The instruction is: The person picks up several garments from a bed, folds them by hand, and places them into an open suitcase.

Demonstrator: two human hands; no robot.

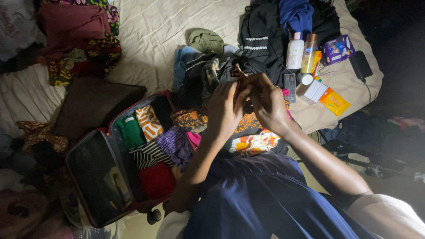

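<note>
- Both forearms are bare down to the left hand (pixel 226 108) and right hand (pixel 270 104).
- A white short sleeve (pixel 389 217) covers the right upper arm.
- A dark navy garment (pixel 256 199), loosely creased, covers the lap.

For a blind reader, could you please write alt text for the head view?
Two hands, left and right, meet over a dark garment on a bed. An open suitcase of rolled clothes lies left; bottles right.
</note>
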